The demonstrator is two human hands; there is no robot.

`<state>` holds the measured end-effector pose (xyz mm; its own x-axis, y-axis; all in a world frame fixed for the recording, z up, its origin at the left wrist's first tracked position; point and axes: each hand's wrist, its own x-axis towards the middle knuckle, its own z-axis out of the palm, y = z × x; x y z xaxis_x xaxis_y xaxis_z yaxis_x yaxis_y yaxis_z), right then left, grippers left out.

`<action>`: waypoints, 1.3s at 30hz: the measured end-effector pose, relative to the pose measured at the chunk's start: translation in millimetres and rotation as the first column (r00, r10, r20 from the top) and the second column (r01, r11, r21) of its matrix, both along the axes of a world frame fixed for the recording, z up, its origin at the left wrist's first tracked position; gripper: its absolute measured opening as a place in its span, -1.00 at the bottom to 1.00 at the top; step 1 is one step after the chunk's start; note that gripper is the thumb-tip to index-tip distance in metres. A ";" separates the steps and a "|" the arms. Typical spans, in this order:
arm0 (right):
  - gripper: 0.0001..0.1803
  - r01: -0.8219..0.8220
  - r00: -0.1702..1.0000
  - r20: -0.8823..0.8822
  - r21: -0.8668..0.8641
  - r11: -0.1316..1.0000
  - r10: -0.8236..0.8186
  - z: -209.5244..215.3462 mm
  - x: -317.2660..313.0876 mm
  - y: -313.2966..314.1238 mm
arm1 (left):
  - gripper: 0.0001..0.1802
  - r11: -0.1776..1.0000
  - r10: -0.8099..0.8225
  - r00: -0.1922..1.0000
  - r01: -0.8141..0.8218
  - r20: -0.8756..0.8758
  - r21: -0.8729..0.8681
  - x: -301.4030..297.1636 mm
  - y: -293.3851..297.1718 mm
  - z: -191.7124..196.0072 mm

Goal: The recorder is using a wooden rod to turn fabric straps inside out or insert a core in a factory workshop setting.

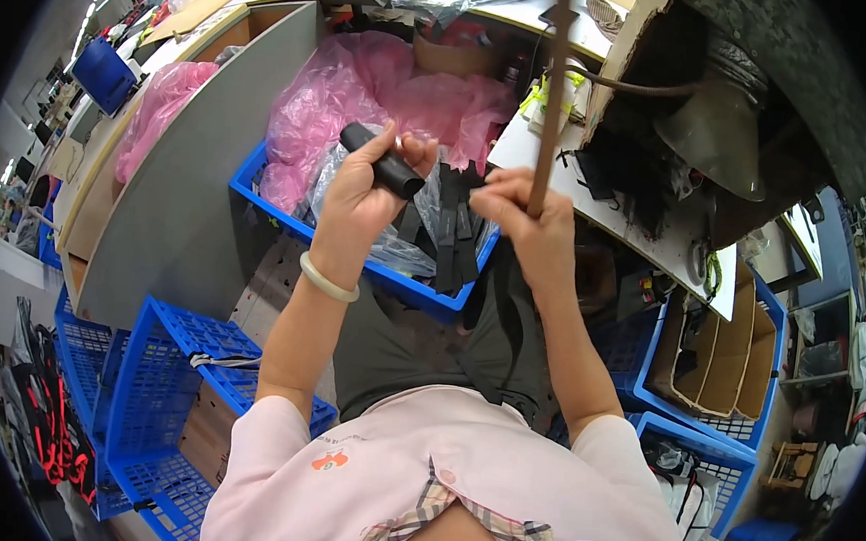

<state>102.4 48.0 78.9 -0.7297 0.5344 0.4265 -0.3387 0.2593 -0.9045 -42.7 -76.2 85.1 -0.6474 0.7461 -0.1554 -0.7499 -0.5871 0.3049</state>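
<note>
Over a blue basket, my left hand is closed around a short black tube-like piece, which looks like rolled fabric or foam. My right hand is level with it, a little way to the right. Its thumb and fingers are pinched together, with a bit of something dark at the tips that is too small to name. Beneath both hands, black strap pieces lie in the basket with clear plastic wrap. Pink plastic bags fill the back of the basket.
A brown upright pole passes in front of the right hand's side. A grey panel stands left of the basket, and a white worktop lies right. More blue crates stand at left, and one with cardboard dividers at right.
</note>
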 end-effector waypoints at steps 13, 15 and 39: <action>-0.91 0.287 0.952 -0.262 0.582 0.760 -0.159 -16.7 -3.6 -34.1 | -0.83 0.994 0.086 0.988 -0.094 0.128 0.059 19.1 5.5 -33.3; -0.92 0.263 0.958 -0.250 0.565 0.782 -0.142 -16.0 -4.1 -38.5 | -0.83 0.992 0.097 0.993 -0.103 0.070 0.076 17.6 4.0 -39.0; -0.63 -0.070 0.970 0.210 0.729 0.681 -0.125 -49.2 -24.0 -12.4 | -0.89 0.997 0.014 0.995 -0.006 -0.094 0.082 36.9 33.3 -48.8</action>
<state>78.4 35.6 29.7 -0.8449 0.1475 0.5141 -0.1345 0.8717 -0.4711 -5.9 -42.9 36.2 -0.6638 0.7472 -0.0317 -0.7139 -0.6204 0.3249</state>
